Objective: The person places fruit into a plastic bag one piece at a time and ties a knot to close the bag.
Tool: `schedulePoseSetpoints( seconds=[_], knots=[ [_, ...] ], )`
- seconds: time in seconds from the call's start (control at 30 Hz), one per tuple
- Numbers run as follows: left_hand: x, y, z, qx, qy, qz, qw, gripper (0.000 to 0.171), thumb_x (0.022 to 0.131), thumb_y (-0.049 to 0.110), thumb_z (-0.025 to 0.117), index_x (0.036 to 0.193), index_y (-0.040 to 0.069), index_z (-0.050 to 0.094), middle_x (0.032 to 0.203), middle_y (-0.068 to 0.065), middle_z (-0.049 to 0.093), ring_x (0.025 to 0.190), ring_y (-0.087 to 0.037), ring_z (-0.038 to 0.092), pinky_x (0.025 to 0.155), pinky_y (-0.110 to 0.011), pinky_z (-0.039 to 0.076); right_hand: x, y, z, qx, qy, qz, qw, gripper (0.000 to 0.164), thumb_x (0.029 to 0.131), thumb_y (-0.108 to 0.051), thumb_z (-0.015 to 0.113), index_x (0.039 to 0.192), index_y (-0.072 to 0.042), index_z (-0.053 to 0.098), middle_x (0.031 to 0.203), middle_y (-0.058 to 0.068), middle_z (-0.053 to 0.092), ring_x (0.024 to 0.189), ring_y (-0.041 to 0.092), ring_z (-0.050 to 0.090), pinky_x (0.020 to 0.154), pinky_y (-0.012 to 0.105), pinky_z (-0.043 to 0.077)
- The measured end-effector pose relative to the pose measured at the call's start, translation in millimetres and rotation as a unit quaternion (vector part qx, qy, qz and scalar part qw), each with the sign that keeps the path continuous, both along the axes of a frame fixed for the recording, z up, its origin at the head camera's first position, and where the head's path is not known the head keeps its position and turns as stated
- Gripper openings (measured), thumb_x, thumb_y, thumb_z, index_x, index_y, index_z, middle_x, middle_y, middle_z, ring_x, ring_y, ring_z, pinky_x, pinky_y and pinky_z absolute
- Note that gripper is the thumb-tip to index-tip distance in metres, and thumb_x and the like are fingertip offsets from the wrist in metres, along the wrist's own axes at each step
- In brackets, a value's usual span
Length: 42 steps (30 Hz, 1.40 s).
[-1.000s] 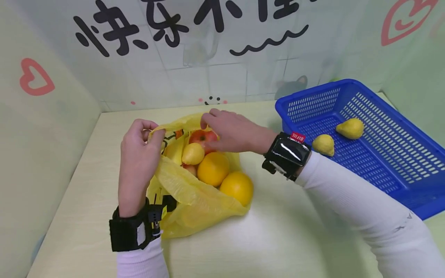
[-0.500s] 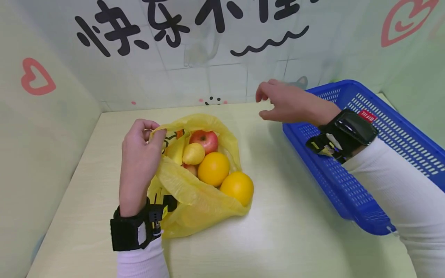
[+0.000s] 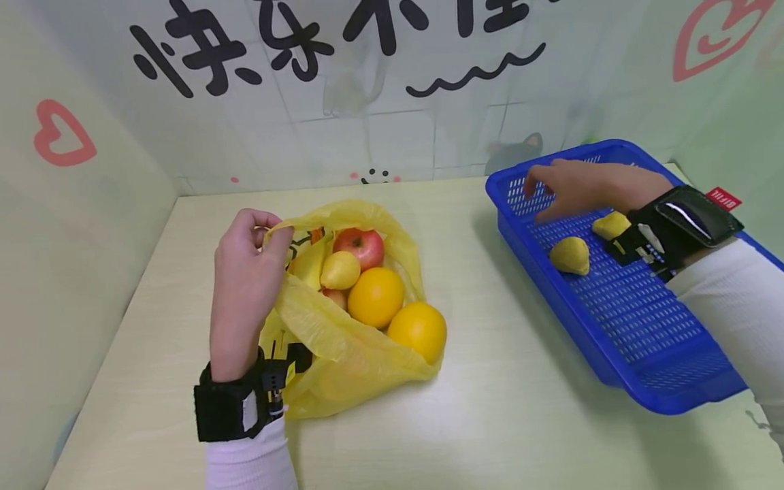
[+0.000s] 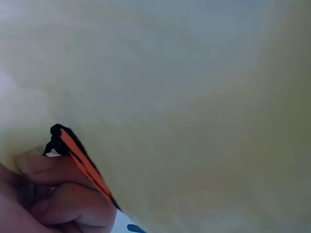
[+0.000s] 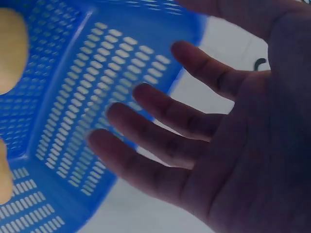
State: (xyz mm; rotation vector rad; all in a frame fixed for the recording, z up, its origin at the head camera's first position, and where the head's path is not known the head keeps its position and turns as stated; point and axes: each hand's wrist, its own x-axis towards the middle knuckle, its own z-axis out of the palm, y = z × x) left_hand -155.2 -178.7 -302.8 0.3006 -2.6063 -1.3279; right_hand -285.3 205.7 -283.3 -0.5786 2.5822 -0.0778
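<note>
My left hand (image 3: 248,279) pinches the rim of a yellow plastic bag (image 3: 343,374) between thumb and fingers. In the left wrist view the bag (image 4: 194,107) fills most of the frame, its edge held by curled fingers (image 4: 73,204). Inside the bag's mouth lie a red apple (image 3: 360,248), a small yellow pear (image 3: 340,271) and two oranges, one (image 3: 376,298) behind the other (image 3: 418,333). Over the blue basket (image 3: 588,354), my right hand (image 3: 578,187) hangs with relaxed fingers and holds nothing. Below it two yellow pears rest in the basket, one (image 3: 569,256) nearer and one (image 3: 611,224) partly behind the wrist.
The basket stands at the right of a pale wooden table (image 3: 490,422), with raised, perforated walls. A wall (image 3: 392,136) with black lettering closes off the back, and side walls rise at left and right.
My right hand has gone from the bag's mouth, where it was by the apple, rightward to above the basket. The left hand keeps its grip on the bag and has barely moved.
</note>
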Motion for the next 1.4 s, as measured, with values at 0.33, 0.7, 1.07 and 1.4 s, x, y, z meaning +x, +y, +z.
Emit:
schedulePoseSetpoints(
  seconds=[0.33,0.7,1.07,1.4],
  knots=[
    [-0.4,1,1.2,0.005,-0.007,-0.004,1.0000,0.030,0.101,0.031,0.049,0.117,0.007,0.053,0.077,-0.005,0.045,0.057,-0.017,0.044,0.053,-0.024,0.042,11.0,16,-30.5,0.013,-0.122,-0.072,0.990,0.069,0.082,-0.029,0.077,0.139,-0.024,0.040,0.139,0.030,0.025,0.111,0.052,0.047,0.068,0.053,0.059],
    [0.2,1,1.1,0.002,0.003,-0.004,1.0000,0.028,0.101,0.029,0.049,0.116,0.005,0.053,0.079,-0.006,0.048,0.059,-0.018,0.046,0.054,-0.023,0.043,17.1,22,-49.2,0.016,-0.171,-0.081,0.982,0.078,0.079,-0.005,0.075,0.144,-0.017,0.034,0.136,0.031,0.021,0.115,0.059,0.041,0.065,0.045,0.061],
    [0.2,1,1.3,-0.002,0.007,-0.004,1.0000,0.029,0.101,0.029,0.049,0.116,0.005,0.053,0.077,-0.006,0.046,0.058,-0.019,0.045,0.053,-0.023,0.043,20.2,30,-65.7,0.015,-0.159,-0.046,0.986,0.059,0.077,0.005,0.070,0.131,-0.005,0.050,0.124,0.029,0.042,0.097,0.036,0.058,0.068,0.037,0.060],
    [-0.1,0,1.5,-0.001,0.006,-0.004,1.0000,0.029,0.101,0.029,0.049,0.115,0.005,0.053,0.077,-0.006,0.045,0.058,-0.019,0.044,0.053,-0.023,0.042,19.3,32,-71.1,0.040,-0.150,-0.049,0.987,0.052,0.077,0.000,0.072,0.124,-0.011,0.053,0.116,0.023,0.042,0.089,0.032,0.058,0.065,0.032,0.059]
  ],
)
